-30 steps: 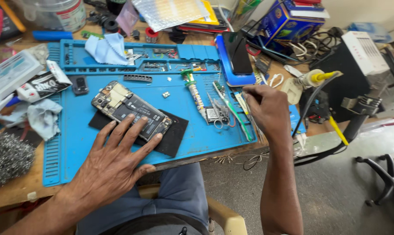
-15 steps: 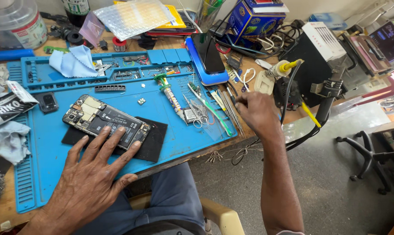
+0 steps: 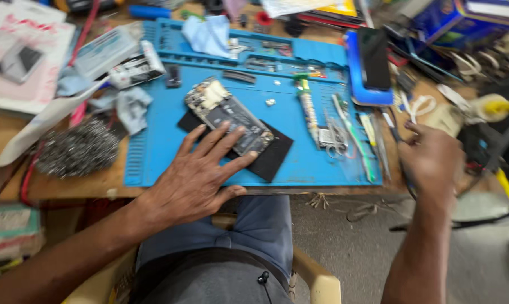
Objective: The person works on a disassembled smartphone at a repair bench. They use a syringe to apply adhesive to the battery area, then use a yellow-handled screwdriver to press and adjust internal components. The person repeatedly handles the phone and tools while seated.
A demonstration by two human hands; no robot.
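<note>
While the opened phone [image 3: 227, 115] lies on its black pad [image 3: 268, 160] mid-mat, the left hand [image 3: 195, 177] has slid up, fingers [image 3: 223, 135] spread flat, tips now on it. Right hand [image 3: 431, 157] has moved off the blue mat [image 3: 159, 135] edge, fingers curled around a thin dark tool [image 3: 398, 141] at the table's [image 3: 69, 183] crowded right side; open room remains along the mat's near edge.

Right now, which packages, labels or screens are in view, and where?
Black-and-white sachet: mat's upper-left edge, flat.
Pink-and-white booklet: far left, rectangular.
Dark phone screen: blue tray, upper right, unlit.
Blue box: top right corner.
Green-labelled carton: lower left, below the table.
</note>
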